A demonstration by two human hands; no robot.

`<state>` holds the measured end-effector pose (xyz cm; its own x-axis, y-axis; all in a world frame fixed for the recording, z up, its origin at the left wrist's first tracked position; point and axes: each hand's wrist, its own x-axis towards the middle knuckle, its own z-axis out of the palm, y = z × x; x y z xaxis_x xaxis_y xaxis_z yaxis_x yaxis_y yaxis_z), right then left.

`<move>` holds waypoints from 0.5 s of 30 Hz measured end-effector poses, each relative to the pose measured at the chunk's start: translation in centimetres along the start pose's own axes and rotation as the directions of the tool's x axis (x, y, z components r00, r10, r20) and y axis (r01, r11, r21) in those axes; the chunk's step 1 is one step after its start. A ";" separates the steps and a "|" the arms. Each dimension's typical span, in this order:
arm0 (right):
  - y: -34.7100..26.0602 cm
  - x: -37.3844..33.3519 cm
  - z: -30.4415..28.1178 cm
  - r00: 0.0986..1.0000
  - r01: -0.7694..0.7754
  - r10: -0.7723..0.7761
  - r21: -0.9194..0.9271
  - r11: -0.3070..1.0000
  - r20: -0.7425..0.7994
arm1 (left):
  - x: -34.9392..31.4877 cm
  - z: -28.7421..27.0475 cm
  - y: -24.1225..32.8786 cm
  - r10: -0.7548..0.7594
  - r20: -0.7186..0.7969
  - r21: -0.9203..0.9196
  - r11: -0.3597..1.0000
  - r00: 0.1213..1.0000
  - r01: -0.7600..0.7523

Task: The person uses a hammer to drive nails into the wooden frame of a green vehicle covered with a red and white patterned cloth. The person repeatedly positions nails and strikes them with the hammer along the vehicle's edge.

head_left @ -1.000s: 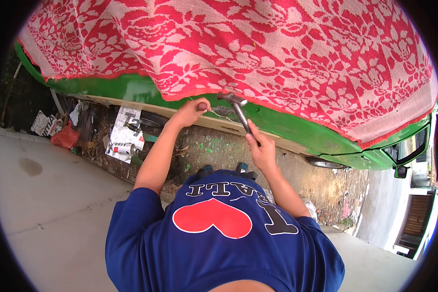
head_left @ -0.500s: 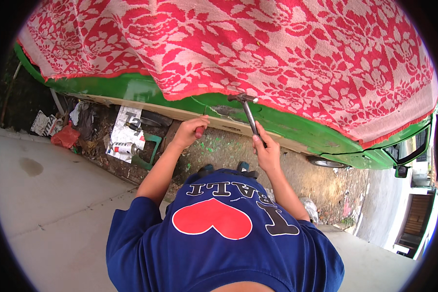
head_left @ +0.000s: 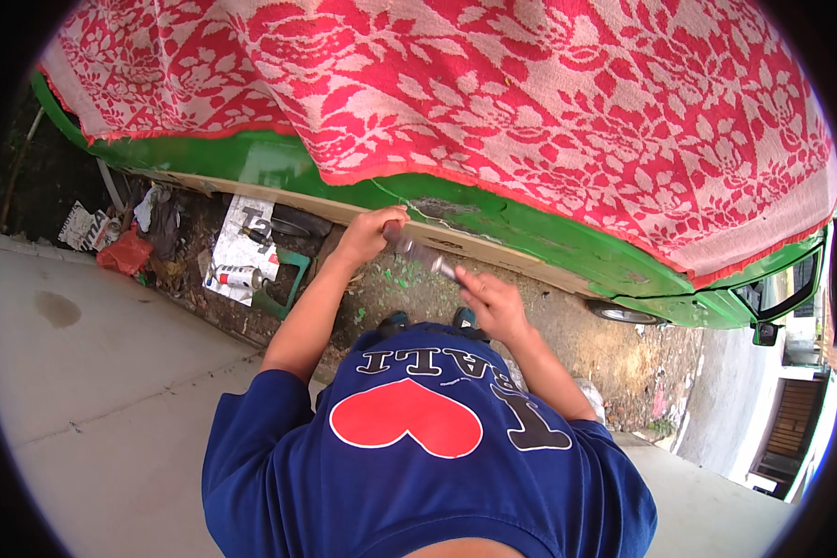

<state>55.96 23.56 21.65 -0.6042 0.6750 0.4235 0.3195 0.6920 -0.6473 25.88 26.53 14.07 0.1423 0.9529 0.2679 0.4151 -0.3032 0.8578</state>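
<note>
My left hand (head_left: 365, 238) is closed around a short tool with a red handle (head_left: 392, 229), at the lower edge of the green car body (head_left: 274, 160). The tool's working end is hidden, so I cannot tell its kind. My right hand (head_left: 495, 307) grips a hammer (head_left: 417, 251) by its handle. Blurred by motion, the hammer's head is close to the butt of the red handle; whether they touch I cannot tell. Just above the hands, the green panel has a scraped, cracked grey patch (head_left: 434, 206).
A red and pink floral blanket (head_left: 530, 102) covers most of the car. Below the panel's left part lie a printed sheet (head_left: 237, 232), a spray can (head_left: 237, 277), a green frame (head_left: 293, 279) and a red plastic bag (head_left: 123, 253). A wheel (head_left: 623, 312) shows at right.
The hammer has swung down and left, from upright in front of the panel to beside the red handle. My left hand has shifted slightly up and right.
</note>
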 end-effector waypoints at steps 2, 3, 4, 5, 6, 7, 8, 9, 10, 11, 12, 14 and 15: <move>-0.1 0.3 0.4 0.996 0.057 -0.043 -0.197 0.979 0.077 | 0.2 -0.3 -0.3 0.052 0.011 -0.062 0.997 0.999 -0.051; -0.3 0.2 0.6 0.992 0.086 -0.053 -0.290 0.953 0.118 | 0.2 -0.2 -0.6 0.051 -0.003 -0.093 0.994 0.999 -0.051; -0.2 0.0 0.9 0.992 0.082 -0.050 -0.289 0.954 0.116 | 0.1 -0.1 -0.9 0.050 -0.018 -0.124 0.991 0.999 -0.052; 0.1 -0.4 1.2 0.992 0.078 -0.046 -0.288 0.954 0.114 | -0.3 0.1 -1.2 0.040 -0.008 -0.098 0.994 0.999 -0.040; 0.3 -0.3 1.4 0.993 0.078 -0.046 -0.290 0.954 0.113 | -0.4 0.3 -0.6 0.032 -0.001 -0.071 0.997 0.999 -0.032; 0.4 -0.3 1.4 0.991 0.124 -0.108 -0.239 0.963 0.081 | -0.3 0.4 -0.2 0.024 0.006 -0.044 0.999 1.000 -0.024; 0.6 -0.2 1.4 0.985 0.172 -0.166 -0.189 0.967 0.047 | -0.1 1.1 -1.4 0.066 -0.046 -0.041 0.997 0.997 -0.068; 0.5 -0.3 1.2 0.976 0.219 -0.220 -0.140 0.966 0.012 | -0.2 1.2 -1.5 0.084 -0.054 -0.046 0.995 0.995 -0.087; 0.3 -0.3 1.2 0.987 0.163 -0.157 -0.212 0.964 0.043 | -0.4 1.2 -1.6 0.103 -0.064 -0.051 0.993 0.993 -0.106; 0.1 -0.3 1.1 0.993 0.108 -0.092 -0.283 0.953 0.069 | -0.5 1.3 -1.7 0.121 -0.073 -0.055 0.991 0.990 -0.125; -0.1 -0.4 1.1 0.996 0.055 -0.025 -0.354 0.934 0.089 | -0.3 1.2 -1.3 0.128 -0.066 -0.072 0.989 0.990 -0.133; -0.1 -0.9 1.2 0.999 0.032 -0.018 -0.303 0.952 0.049 | 0.2 0.8 -0.5 0.143 -0.054 -0.104 0.984 0.988 -0.148; 0.0 -0.9 1.1 0.999 0.027 -0.019 -0.277 0.961 0.031 | 0.3 0.7 -0.3 0.134 -0.039 -0.086 0.987 0.990 -0.137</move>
<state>55.69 22.66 20.52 -0.6322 0.6534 0.4163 0.4926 0.7538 -0.4350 26.39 26.87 13.56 0.1614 0.9032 0.3977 0.3125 -0.4290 0.8475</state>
